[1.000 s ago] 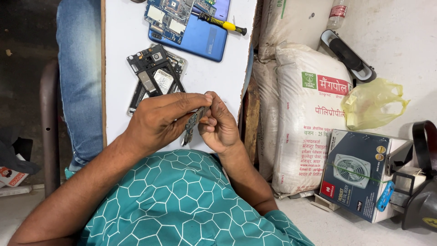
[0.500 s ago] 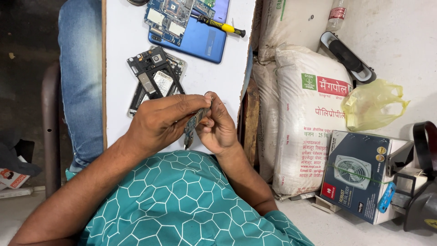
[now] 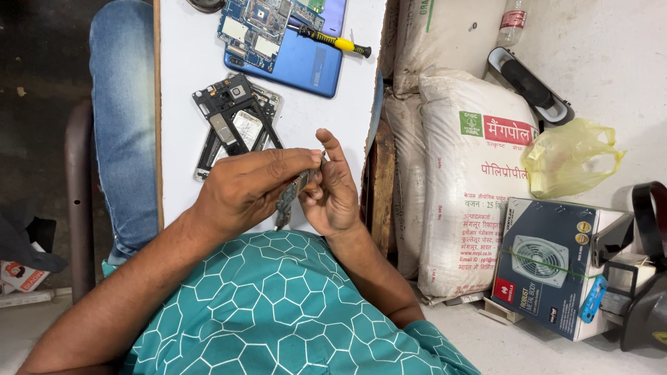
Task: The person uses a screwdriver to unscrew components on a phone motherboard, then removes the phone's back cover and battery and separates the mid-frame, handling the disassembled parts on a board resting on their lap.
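Both hands meet over the near edge of the white table (image 3: 180, 104), just above the person's teal shirt. The left hand (image 3: 243, 191) and right hand (image 3: 333, 194) pinch a narrow circuit board (image 3: 290, 198) between fingertips, held clear of the tabletop. Its long axis runs diagonally, upper end toward the right hand's fingers, lower end toward the shirt. The table's right edge lies just beside the right hand; white sacks (image 3: 472, 173) stand beyond it. A dismantled phone frame (image 3: 233, 121) lies near, ahead of the left hand; the blue phone (image 3: 299, 62) and yellow-handled screwdriver (image 3: 337, 42) lie farther off.
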Motion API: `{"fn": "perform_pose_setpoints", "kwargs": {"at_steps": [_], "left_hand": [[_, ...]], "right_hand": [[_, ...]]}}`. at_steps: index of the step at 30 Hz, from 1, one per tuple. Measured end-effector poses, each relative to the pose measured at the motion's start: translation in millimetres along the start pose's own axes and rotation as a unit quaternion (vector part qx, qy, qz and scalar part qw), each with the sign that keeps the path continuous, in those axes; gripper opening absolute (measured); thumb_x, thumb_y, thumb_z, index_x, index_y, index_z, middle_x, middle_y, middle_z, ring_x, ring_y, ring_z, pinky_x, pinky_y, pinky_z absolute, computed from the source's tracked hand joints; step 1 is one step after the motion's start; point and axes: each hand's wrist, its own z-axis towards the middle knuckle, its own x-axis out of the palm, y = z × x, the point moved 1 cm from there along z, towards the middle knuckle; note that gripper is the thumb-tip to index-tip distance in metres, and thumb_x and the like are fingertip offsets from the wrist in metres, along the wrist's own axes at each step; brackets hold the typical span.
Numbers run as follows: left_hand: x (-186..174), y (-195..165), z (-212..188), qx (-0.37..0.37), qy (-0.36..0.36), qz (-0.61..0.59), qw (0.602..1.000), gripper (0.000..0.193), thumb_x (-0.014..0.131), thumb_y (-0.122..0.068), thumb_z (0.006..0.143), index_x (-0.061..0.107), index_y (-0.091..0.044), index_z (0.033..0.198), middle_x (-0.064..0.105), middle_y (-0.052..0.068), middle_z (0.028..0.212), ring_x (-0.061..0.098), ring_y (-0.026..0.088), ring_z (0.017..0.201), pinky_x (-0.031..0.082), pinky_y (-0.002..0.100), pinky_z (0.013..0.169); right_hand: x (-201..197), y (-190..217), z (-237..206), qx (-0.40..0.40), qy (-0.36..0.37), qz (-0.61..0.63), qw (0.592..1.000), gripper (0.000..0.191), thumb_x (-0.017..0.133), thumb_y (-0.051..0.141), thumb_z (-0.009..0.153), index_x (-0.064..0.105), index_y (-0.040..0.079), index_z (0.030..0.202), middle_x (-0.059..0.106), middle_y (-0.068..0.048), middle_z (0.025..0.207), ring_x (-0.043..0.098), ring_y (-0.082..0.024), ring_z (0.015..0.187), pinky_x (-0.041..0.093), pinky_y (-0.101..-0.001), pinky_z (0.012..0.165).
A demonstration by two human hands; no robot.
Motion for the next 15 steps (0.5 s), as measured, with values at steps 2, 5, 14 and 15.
{"fn": "perform_pose_setpoints", "kwargs": {"at_steps": [2,5,14,15], "left_hand": [[-0.7,2.3,-1.9,-0.01,0.006,-0.011,1.0,0.036,0.077,-0.008,0.094,0.067,-0.007,0.128,0.076,0.01,0.113,0.078,0.021,0.1,0.066,0.026,0.081],[-1.7,4.3,-5.9,-0.028,0.014,-0.027,0.999,0.039,0.075,-0.005,0.092,0.066,-0.007,0.13,0.076,0.01,0.115,0.078,0.02,0.101,0.066,0.026,0.081],[1.1,4.4,-17.2,-0.016,-0.039,-0.089,0.995,0.041,0.079,-0.005,0.088,0.065,-0.005,0.127,0.073,0.016,0.124,0.075,0.026,0.112,0.066,0.032,0.094],[3.4,4.6,-18.0,-0.015,-0.045,-0.09,0.995,0.041,0.08,-0.005,0.088,0.065,-0.005,0.127,0.073,0.016,0.124,0.076,0.026,0.112,0.066,0.032,0.094]], "right_hand": [[0.7,0.2,0.1,-0.012,0.006,-0.022,1.0,0.058,0.06,0.026,0.107,0.034,0.011,0.157,0.069,-0.004,0.09,0.068,-0.007,0.074,0.056,-0.0186,0.061],[2.6,1.2,-0.8,-0.018,0.016,-0.044,0.999,0.062,0.061,0.024,0.108,0.03,0.011,0.16,0.07,-0.005,0.089,0.068,-0.008,0.073,0.056,-0.0196,0.062],[5.1,-0.6,-2.7,-0.043,0.028,-0.072,0.996,0.07,0.065,0.023,0.102,0.027,0.011,0.159,0.071,-0.006,0.09,0.072,-0.015,0.079,0.06,-0.0246,0.067],[4.5,-1.2,-3.5,-0.052,0.024,-0.074,0.996,0.069,0.066,0.022,0.102,0.028,0.01,0.159,0.071,-0.006,0.091,0.071,-0.013,0.077,0.06,-0.0264,0.069]]}}
